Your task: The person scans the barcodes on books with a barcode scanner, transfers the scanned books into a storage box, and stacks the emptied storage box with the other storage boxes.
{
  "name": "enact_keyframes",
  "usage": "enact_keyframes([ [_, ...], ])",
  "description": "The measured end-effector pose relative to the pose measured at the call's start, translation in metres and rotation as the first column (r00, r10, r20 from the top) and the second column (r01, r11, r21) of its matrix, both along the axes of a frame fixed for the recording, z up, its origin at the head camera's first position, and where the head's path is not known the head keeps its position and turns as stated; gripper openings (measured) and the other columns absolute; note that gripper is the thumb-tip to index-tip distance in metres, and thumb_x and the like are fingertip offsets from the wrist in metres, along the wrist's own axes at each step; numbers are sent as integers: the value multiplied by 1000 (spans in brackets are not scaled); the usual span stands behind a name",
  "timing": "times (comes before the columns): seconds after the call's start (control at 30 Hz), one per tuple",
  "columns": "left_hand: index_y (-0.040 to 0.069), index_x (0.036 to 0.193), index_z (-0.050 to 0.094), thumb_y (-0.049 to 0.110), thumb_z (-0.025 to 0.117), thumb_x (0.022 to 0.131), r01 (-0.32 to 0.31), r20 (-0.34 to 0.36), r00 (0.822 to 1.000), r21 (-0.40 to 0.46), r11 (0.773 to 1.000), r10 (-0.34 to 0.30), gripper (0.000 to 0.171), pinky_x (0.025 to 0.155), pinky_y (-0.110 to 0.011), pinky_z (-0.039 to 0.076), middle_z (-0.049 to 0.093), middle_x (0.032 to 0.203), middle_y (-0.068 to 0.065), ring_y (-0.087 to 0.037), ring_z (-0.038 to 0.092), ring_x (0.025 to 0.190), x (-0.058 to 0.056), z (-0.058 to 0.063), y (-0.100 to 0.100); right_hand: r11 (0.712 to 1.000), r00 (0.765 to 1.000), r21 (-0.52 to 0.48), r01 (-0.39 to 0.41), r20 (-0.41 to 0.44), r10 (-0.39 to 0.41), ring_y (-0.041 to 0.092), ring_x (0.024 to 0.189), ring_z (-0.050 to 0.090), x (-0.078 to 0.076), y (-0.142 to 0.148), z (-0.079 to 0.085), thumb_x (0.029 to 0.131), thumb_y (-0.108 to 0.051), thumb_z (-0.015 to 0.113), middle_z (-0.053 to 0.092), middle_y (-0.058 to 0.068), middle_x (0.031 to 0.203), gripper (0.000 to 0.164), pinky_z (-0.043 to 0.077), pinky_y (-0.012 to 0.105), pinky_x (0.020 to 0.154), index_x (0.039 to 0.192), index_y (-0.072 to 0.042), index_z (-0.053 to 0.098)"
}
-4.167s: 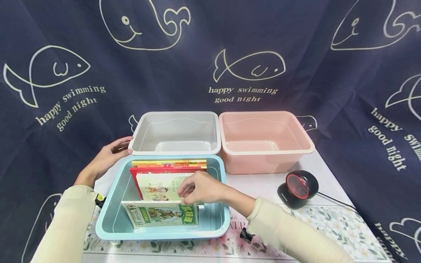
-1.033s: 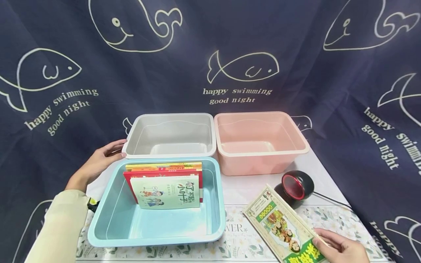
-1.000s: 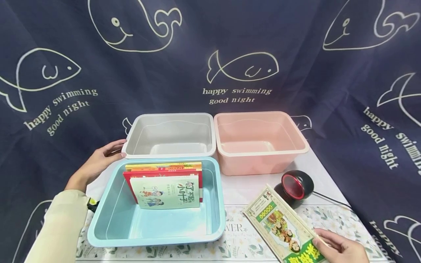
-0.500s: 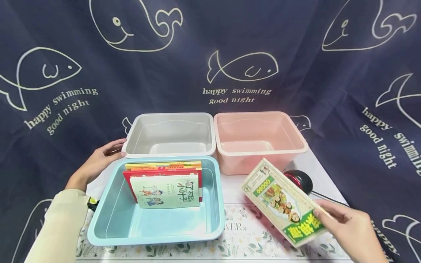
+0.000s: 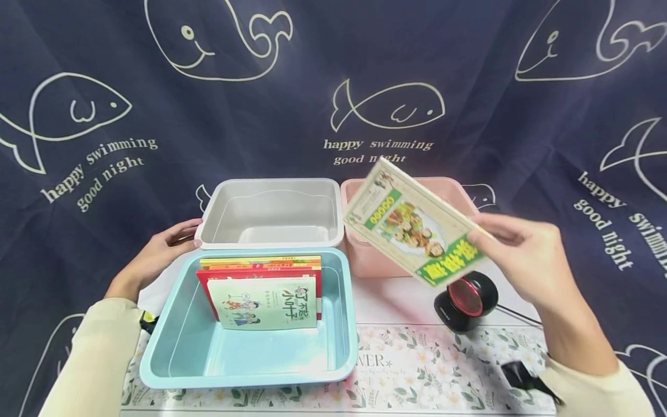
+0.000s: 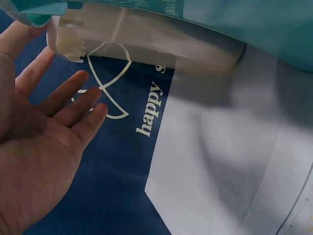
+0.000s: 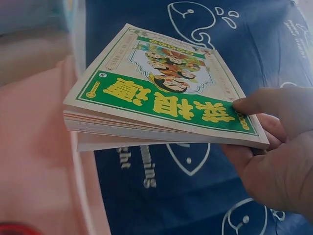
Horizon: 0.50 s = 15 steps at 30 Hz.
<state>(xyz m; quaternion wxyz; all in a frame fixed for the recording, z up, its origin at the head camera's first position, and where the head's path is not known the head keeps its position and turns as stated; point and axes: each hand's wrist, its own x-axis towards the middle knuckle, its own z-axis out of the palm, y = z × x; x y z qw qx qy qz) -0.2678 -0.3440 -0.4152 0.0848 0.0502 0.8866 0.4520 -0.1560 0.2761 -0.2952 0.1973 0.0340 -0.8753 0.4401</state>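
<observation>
My right hand (image 5: 526, 255) pinches a book (image 5: 411, 223) by one corner, thumb on its cover and fingers underneath. The cover is cream and green with yellow lettering and cartoon figures. In the head view the book is tilted and overlaps the pink bin (image 5: 359, 255); the right wrist view shows its page edges (image 7: 127, 128) slightly fanned. My left hand (image 5: 158, 252) touches the left end of the grey bin (image 5: 271, 243) with loosely bent fingers. A pale green book (image 5: 266, 304) stands in the blue bin (image 5: 245, 379), before a red book (image 5: 205, 289) and several yellow and orange ones.
A black round device (image 5: 466, 301) with a red ring stands right of the blue bin, its cable running right. A floral mat (image 5: 417, 370) covers the front of the white table. Behind the bins hangs a dark blue curtain (image 5: 292, 116) with fish drawings.
The cream and green book left the blue bin in my right hand, went to the lower right, then rose up and left to the pink bin. My left hand stayed at the grey bin.
</observation>
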Motion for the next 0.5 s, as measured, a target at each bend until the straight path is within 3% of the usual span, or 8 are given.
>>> enact_keyframes([
  [0.23, 21, 164, 28, 47, 63, 101, -3, -1, 1000, -6, 1000, 3, 76, 115, -70, 36, 43, 161, -21, -41, 47, 139, 0, 1, 1, 981, 984, -80, -175, -33, 173, 0, 79, 76, -55, -38, 26, 92, -14, 78, 79, -19, 87, 25, 56, 12, 75, 115, -4, 79],
  [0.5, 20, 164, 28, 47, 63, 102, -4, 5, 1000, 0, 1000, 4, 77, 116, -70, 36, 42, 161, -21, -39, 48, 138, 1, 1, 2, 930, 938, -125, -347, -38, 345, 11, 81, 78, -110, -93, 28, 92, -6, 73, 81, 10, 99, 20, 60, 22, 81, 111, -5, 79],
])
